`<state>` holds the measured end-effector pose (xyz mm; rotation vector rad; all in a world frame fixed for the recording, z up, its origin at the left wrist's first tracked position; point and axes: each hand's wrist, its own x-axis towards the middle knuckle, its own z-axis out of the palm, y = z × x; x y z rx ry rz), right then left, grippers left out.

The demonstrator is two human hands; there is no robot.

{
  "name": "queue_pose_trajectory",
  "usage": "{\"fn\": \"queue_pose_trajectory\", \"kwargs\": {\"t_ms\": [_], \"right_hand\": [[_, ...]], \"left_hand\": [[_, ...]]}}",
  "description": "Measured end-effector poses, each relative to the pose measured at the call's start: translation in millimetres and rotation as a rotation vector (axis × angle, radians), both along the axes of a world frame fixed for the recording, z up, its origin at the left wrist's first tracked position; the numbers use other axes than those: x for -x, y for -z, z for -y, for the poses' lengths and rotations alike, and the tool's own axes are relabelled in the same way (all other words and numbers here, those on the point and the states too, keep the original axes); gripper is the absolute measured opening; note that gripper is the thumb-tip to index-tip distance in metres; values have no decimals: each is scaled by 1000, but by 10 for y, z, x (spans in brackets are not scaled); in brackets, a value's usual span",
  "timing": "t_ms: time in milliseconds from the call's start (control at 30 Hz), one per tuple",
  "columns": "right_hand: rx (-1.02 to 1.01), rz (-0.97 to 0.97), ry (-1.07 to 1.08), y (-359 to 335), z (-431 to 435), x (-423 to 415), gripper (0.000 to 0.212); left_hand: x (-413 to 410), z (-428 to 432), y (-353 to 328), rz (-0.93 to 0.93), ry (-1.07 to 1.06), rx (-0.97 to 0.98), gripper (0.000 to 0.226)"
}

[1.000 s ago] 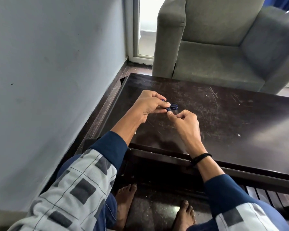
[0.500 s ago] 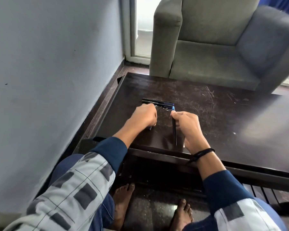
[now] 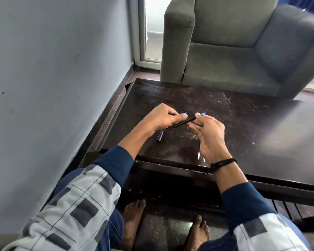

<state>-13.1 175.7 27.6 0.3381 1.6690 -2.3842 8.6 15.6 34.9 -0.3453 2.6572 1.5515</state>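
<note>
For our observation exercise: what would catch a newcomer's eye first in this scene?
The left hand and right hand hold a thin black pen between them over the dark scratched table. A dark cap lies on the table below the left hand; a grey armchair stands beyond.

One view — a wide-angle camera on the person's head, tilted forward and down, close over the dark table. Left hand and right hand, both on a black pen, sit mid-frame; grey armchair ahead (wall at left).
</note>
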Motion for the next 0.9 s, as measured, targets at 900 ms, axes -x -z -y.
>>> {"fn": "queue_pose_trajectory", "kwargs": {"t_ms": [900], "right_hand": [[-44, -94, -134, -15, -74, 39, 16]], "left_hand": [[-61, 294, -219, 112, 130, -126, 21]]}}
